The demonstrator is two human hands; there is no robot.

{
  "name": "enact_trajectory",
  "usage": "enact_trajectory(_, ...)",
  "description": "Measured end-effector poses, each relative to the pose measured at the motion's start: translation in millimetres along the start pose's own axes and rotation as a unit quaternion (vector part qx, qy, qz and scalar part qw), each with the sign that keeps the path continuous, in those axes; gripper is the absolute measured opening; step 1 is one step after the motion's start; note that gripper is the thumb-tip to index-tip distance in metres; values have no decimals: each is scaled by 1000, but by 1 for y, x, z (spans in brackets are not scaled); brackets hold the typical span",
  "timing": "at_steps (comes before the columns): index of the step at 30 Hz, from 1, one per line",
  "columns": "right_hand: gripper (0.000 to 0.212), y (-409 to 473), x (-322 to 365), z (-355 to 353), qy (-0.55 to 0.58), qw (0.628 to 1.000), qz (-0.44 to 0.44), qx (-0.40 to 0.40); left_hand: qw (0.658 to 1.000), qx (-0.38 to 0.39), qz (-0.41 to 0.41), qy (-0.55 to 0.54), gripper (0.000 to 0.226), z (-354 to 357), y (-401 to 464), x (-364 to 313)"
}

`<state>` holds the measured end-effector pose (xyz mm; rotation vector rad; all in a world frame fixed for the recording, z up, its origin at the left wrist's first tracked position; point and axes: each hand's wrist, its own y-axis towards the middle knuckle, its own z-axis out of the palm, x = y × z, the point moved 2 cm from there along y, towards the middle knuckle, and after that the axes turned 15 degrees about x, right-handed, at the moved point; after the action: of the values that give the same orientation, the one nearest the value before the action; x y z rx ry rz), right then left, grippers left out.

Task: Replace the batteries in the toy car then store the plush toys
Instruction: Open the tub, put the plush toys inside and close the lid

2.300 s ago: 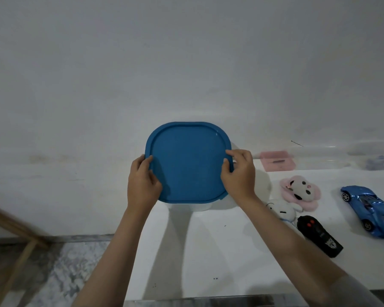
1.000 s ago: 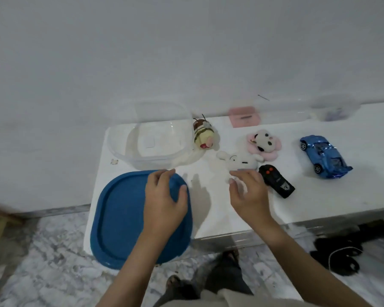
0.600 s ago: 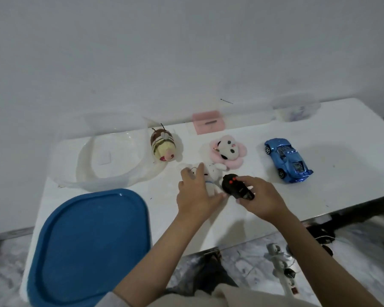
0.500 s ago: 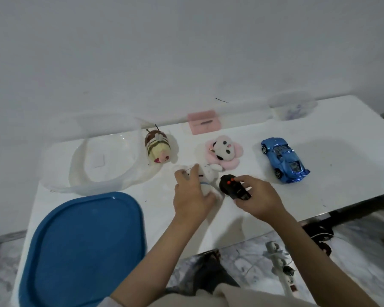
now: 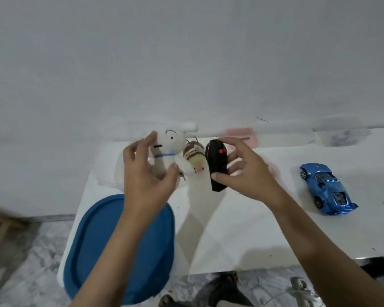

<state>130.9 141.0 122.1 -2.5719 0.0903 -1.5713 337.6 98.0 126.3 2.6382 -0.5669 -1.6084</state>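
My left hand (image 5: 145, 178) holds a white rabbit plush (image 5: 170, 147) up above the table. My right hand (image 5: 251, 173) grips a black remote control (image 5: 216, 166) with red buttons, raised beside the plush. Between them, behind, lies a striped bee plush (image 5: 195, 159) next to the clear container (image 5: 120, 171), which is mostly hidden by my left hand. The pink flower plush (image 5: 273, 170) is nearly all hidden behind my right hand. The blue toy car (image 5: 327, 189) rests on the white table (image 5: 242, 229) to the right.
The blue container lid (image 5: 102, 244) lies at the table's near left corner, overhanging the edge. A pink pad (image 5: 242, 135) and a clear bag (image 5: 339, 135) sit against the wall. A wooden frame (image 5: 0, 227) stands on the floor at left.
The lid came off the container and went down at the left corner. My left hand lifted the rabbit plush off the table; my right hand picked up the remote and raised it.
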Motion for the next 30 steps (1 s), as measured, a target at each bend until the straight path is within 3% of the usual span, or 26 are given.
enact_trajectory(5,62,84,56,47,-20,998,-16,56,994,-39,-86,46,65,-66,51,59)
enact_trajectory(12,49,176,49,104,-243,955,87,145,967,115,-209,85,56,-55,108,135)
enact_trajectory(16,46,194,32,127,-304,931,114,166,946,174,-245,124,63,-42,113,148)
enact_trajectory(19,55,202,21,135,-315,930,116,150,939,170,-245,171,66,-38,117,146)
enact_trajectory(24,13,200,19,126,-348,920,119,138,933,136,-255,214,57,-36,116,149)
enact_trajectory(28,17,190,34,116,-322,936,68,124,929,114,-258,241,57,-35,115,144)
enact_trajectory(30,27,178,43,96,-291,952,29,86,945,92,-219,226,57,-32,112,131)
